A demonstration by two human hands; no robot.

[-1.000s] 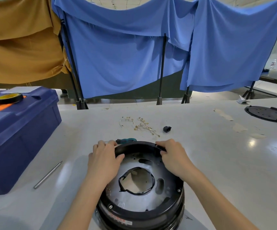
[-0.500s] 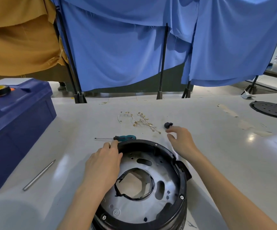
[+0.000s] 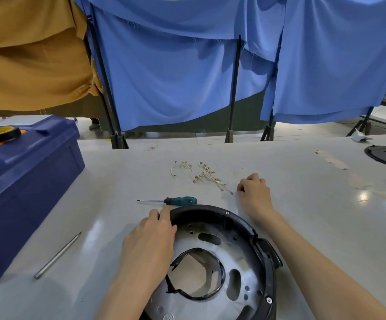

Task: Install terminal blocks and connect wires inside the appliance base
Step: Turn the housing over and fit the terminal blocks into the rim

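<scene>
Right hand at the wires, left hand steadying the appliance base [image 3: 210, 208] at near centre.
The right hand [image 3: 254, 192], fingers curled down onto the table just right of the loose wires [image 3: 207, 175], could snag and scatter them or fumble a small part. What it pinches, if anything, is hidden, so I cannot tell its grip. The left hand [image 3: 150, 241] rests with loose fingers on the base's far-left rim, gripping nothing.
</scene>
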